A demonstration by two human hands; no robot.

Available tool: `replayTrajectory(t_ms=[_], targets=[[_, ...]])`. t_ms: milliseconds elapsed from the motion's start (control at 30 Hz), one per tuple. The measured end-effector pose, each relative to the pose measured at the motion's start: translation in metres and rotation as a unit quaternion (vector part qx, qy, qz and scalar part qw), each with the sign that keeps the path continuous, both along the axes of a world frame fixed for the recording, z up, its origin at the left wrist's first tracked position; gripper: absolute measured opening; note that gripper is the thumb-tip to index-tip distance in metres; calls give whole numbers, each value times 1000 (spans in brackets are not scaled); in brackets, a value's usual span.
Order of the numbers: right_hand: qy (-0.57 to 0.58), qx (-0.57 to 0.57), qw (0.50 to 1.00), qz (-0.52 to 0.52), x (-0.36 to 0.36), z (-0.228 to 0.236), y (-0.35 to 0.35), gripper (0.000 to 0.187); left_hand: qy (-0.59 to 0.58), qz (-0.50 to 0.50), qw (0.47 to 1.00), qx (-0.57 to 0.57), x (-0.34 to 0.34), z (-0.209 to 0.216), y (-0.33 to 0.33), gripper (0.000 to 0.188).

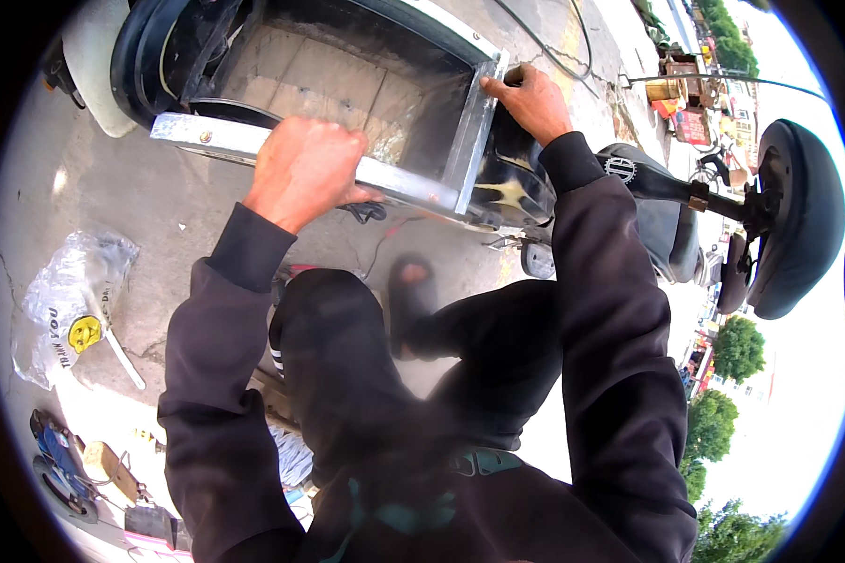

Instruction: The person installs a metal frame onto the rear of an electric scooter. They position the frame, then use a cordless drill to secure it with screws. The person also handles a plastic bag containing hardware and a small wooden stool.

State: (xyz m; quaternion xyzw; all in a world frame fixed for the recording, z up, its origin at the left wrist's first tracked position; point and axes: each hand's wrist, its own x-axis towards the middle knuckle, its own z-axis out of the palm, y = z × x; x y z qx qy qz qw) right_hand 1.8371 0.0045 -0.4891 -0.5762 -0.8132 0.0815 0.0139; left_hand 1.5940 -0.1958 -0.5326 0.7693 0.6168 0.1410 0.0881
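Outdoors, roadside spot: cracked concrete ground (84, 202) at 9 o'clock, green trees (709, 432) and bright open sky (779, 450) at 4, boxy clutter (693, 127) at 2, small blue wheeled thing (56, 450) at 8.

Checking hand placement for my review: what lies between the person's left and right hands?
In the head view, the inside of the open box and its silver crossbar lie between left hand and right hand.

Silver metal frame (392, 177), scuffed, edging a dark open-topped box (444, 105); inside dusty, brownish. Near rail (411, 185) slopes down rightward; short crossbar (471, 139) closes right end. Whether frame and box are joined: hard to tell.
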Motion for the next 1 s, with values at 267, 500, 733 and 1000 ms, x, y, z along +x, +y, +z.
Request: replayTrajectory(t_ms=[267, 500, 733, 1000], targets=[[-67, -17, 997, -45, -22, 0, 13, 53, 0, 3, 1000, 14, -3, -6, -2, 44], [-55, 3, 998, -35, -21, 8, 12, 55, -8, 0, 1000, 23, -3, -7, 0, 43], [-131, 74, 985, -81, -31, -25, 4, 55, -38, -7, 999, 35, -3, -9, 1, 49], [175, 15, 975, -140, -6, 50, 0, 46, -45, -5, 998, 37, -3, -4, 1, 48]])
